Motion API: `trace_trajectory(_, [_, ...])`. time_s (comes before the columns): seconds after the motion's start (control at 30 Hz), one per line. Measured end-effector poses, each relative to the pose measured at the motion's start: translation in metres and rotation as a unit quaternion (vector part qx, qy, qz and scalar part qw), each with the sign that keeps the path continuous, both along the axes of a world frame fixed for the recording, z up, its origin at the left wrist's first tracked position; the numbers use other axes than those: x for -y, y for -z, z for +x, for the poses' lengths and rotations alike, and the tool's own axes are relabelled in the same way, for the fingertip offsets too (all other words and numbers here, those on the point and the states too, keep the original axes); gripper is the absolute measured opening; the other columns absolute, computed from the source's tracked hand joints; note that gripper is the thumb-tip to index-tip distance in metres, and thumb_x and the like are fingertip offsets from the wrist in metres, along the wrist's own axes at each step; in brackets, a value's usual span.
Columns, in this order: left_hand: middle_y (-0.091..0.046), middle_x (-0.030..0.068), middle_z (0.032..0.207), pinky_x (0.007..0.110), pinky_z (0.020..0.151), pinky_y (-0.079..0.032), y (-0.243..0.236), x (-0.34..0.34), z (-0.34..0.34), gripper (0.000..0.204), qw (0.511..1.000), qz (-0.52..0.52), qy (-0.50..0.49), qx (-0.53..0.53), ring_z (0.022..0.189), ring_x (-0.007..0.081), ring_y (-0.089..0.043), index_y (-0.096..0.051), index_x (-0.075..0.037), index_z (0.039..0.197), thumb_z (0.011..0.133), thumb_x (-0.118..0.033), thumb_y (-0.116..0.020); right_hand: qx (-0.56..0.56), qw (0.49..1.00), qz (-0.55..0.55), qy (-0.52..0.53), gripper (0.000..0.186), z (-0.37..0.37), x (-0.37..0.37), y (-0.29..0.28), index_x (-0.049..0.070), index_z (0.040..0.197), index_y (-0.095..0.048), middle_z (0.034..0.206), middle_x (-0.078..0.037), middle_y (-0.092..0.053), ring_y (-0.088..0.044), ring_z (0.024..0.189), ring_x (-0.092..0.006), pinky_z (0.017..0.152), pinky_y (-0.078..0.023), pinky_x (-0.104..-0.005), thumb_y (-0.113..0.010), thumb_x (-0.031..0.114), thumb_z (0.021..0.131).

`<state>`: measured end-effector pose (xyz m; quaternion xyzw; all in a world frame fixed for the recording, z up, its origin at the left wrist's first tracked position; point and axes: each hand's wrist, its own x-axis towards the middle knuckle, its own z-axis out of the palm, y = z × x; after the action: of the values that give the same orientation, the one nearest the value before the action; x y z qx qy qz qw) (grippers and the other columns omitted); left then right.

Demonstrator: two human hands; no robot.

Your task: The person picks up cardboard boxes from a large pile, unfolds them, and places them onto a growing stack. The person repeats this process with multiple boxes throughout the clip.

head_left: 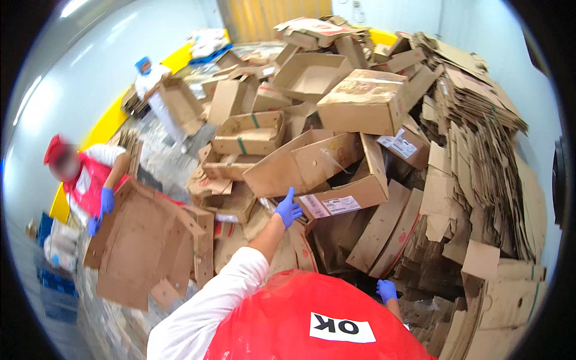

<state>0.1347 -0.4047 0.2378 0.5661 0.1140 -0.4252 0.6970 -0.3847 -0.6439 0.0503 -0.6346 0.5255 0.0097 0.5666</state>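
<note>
My left hand [288,209], in a blue glove, reaches to the near left corner of an open cardboard box [351,193] that carries white labels. One finger stretches up along the box and stands apart from the others; I cannot see a grip on the cardboard. The box lies tilted on the heap, and a long brown side panel [300,171] rises behind its corner. Lower right, my right hand [387,290], also blue-gloved, is held low beside my red apron [300,300]. Its fingers look curled in, with nothing showing in them, near dark flattened cardboard.
At left a person in a red cap [66,159] handles a large open carton [147,240]. Farther back, a person in white [153,84] carries another box [180,103]. Emptied boxes [312,75] pile up ahead; flattened cardboard [474,180] is stacked along the right wall.
</note>
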Motion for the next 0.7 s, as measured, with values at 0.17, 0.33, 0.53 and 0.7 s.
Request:
trace_trajectory(0.17, [-0.039, 0.0196, 0.160, 0.046, 0.120, -0.036, 0.017, 0.046, 0.061, 0.105, 0.944, -0.186, -0.219, -0.160, 0.139, 0.0324, -0.050, -0.034, -0.002, 0.155, 0.087, -0.075, -0.066, 0.005, 0.995, 0.027, 0.096, 0.025, -0.019, -0.052, -0.047, 0.001, 0.083, -0.068, 0.074, -0.009, -0.064, -0.061, 0.063, -0.0214, 0.058, -0.051, -0.0383, -0.060, 0.022, 0.094])
trace_trajectory(0.33, [-0.069, 0.0073, 0.104, 0.045, 0.099, -0.053, -0.029, 0.061, 0.141, 0.066, 0.881, -0.345, -0.256, -0.197, 0.099, 0.0239, -0.068, -0.061, -0.007, 0.116, 0.084, -0.062, -0.077, 0.005, 0.996, -0.083, -0.010, 0.025, -0.064, -0.081, -0.030, 0.000, 0.082, -0.067, 0.074, -0.009, -0.063, -0.061, 0.063, -0.0211, 0.057, -0.053, -0.0383, -0.061, 0.022, 0.093])
trace_trajectory(0.53, [-0.069, 0.0068, 0.100, 0.044, 0.094, -0.053, -0.064, 0.060, 0.176, 0.064, 0.956, -0.248, -0.120, -0.099, 0.088, 0.0254, -0.066, -0.062, -0.011, 0.116, 0.087, -0.067, -0.071, 0.016, 0.976, 0.043, 0.215, 0.026, -0.070, -0.102, -0.023, -0.001, 0.083, -0.069, 0.074, -0.011, -0.065, -0.063, 0.065, -0.0230, 0.058, -0.053, -0.0381, -0.060, 0.021, 0.093])
trace_trajectory(0.7, [-0.069, 0.0132, 0.089, 0.046, 0.073, -0.056, -0.002, 0.056, 0.108, 0.084, 0.959, -0.198, -0.086, -0.186, 0.077, 0.0284, -0.066, -0.062, -0.003, 0.104, 0.092, -0.084, -0.042, 0.010, 0.974, -0.009, 0.226, 0.022, -0.075, -0.160, -0.022, -0.001, 0.086, -0.068, 0.077, -0.013, -0.067, -0.066, 0.068, -0.0248, 0.063, -0.053, -0.0406, -0.060, 0.019, 0.092])
